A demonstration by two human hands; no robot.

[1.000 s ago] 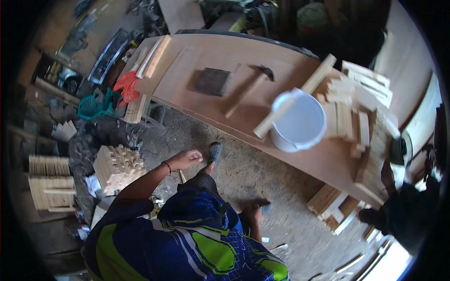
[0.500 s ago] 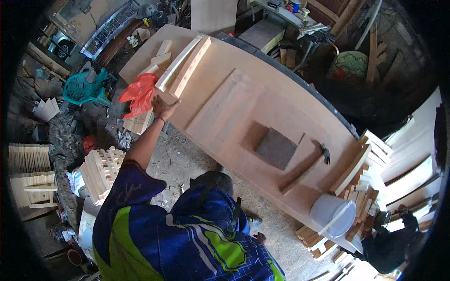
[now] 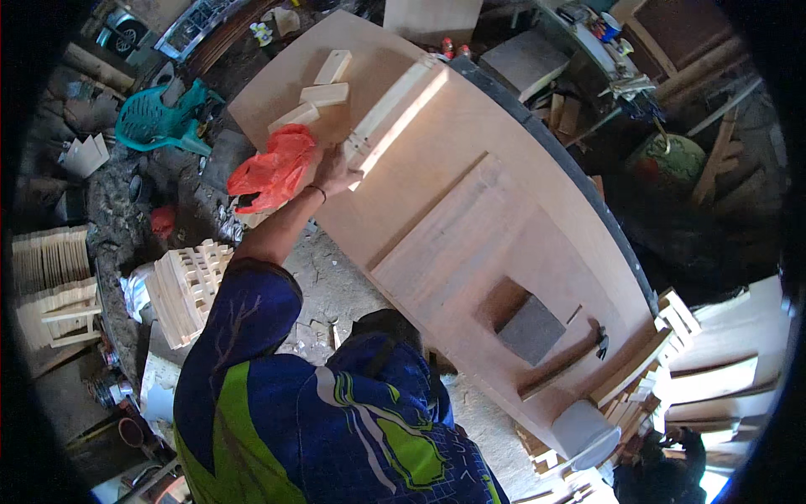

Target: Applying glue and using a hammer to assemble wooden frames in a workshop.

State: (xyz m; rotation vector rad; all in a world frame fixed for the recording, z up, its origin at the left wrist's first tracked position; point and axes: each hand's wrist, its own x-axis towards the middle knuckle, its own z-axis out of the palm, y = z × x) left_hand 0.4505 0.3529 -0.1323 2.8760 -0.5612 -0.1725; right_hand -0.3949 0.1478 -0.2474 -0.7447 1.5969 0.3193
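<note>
My left hand point(image 3: 337, 170) reaches over the near left edge of the work table point(image 3: 357, 231). It is closed round the near ends of two long pale wooden slats point(image 3: 401, 105), which lie side by side across the table; holes show along one of them. Against my wrist and hand sits a crumpled red plastic bag point(image 3: 281, 164). Several short wooden blocks point(image 3: 324, 94) lie on the board to the left of the slats. My right hand is not seen; my body covers the lower part of the view.
On the table lie a thin flat board point(image 3: 453, 223), a dark square block point(image 3: 531, 329) and a hammer point(image 3: 561, 374). A whitish bucket point(image 3: 579, 433) stands at its right end, near stacked wood. A person in dark clothing point(image 3: 659, 475) is at lower right. Slotted wooden pieces point(image 3: 185, 294) are stacked left.
My left hand has moved onto the slats' near ends, and the two slats now lie closer together. The view has shifted, showing more of the short blocks. My right hand has gone from sight.
</note>
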